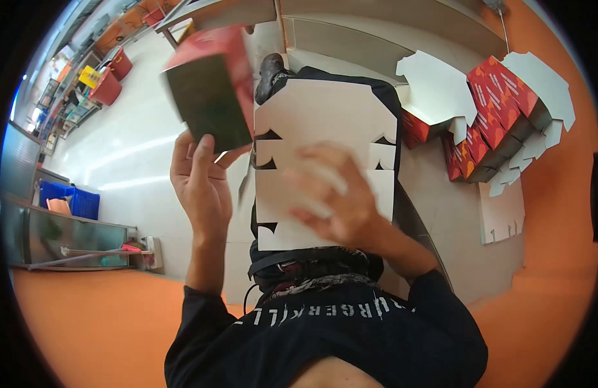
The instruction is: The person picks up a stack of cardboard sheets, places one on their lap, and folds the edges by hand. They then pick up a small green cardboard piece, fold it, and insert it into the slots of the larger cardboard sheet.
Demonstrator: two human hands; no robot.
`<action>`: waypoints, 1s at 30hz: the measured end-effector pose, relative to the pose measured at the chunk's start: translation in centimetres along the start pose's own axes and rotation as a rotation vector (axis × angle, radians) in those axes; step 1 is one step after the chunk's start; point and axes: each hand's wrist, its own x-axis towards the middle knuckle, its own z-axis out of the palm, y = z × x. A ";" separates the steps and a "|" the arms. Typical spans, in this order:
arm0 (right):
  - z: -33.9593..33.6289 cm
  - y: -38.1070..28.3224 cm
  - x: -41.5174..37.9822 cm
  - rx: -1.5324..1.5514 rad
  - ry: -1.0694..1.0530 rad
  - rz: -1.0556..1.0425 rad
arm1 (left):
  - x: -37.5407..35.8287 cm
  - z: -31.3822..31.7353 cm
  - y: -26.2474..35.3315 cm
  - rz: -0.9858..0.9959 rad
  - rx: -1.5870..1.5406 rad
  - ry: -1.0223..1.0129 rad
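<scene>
My left hand [205, 184] grips a folded carton box [208, 103] by its lower edge, thumb pressed on the dark side panel. The box is red on its other faces and stands raised to the left of my lap, slightly blurred. A flat cardboard box blank [325, 116], pale side up with dark curved cut-outs along its edges, lies across my lap. Over the blank's lower middle hovers my right hand [344, 200], blurred by motion, its fingers curved and spread with nothing visible between them.
Several assembled red boxes [496, 110] with white flaps raised are stacked on the floor at right. Beside them lie more flat blanks [504, 213]. A blue crate [69, 199] and red buckets [106, 87] stand at left. A metal table [208, 11] is ahead.
</scene>
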 end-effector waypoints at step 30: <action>-5.2 3.9 2.7 -0.049 -0.137 -0.245 | -1.5 5.0 -2.0 0.169 0.014 -0.181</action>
